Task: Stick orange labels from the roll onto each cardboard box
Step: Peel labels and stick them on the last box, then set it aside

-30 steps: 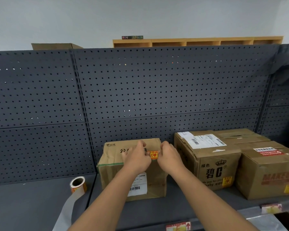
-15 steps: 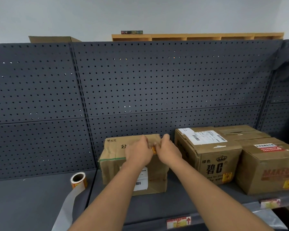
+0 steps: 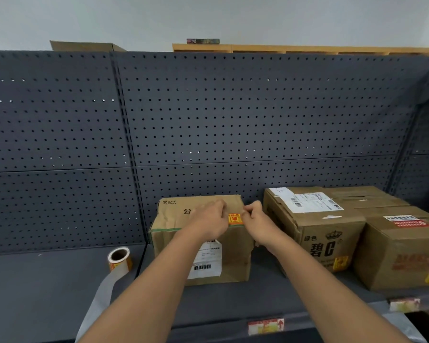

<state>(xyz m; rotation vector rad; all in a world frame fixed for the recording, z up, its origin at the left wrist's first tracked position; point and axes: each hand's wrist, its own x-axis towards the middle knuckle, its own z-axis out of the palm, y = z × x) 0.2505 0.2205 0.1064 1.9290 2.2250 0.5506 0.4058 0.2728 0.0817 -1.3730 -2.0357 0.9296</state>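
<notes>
Both hands are up on the crumpled cardboard box [image 3: 201, 243] at center shelf. The left hand [image 3: 208, 220] and right hand [image 3: 259, 222] pinch an orange label [image 3: 234, 219] between their fingertips, flat on the box's top front edge. The label roll [image 3: 119, 258] stands at eight o'clock from the box, its backing strip trailing off the shelf [image 3: 47, 280].

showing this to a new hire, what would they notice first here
Most likely the two hands meeting at the top front edge of the leftmost cardboard box, left hand and right hand on either side of a small orange label there. Next, the label roll standing on the shelf left of that box, its grey backing strip trailing toward the camera. Behind everything runs a dark pegboard wall.
</notes>
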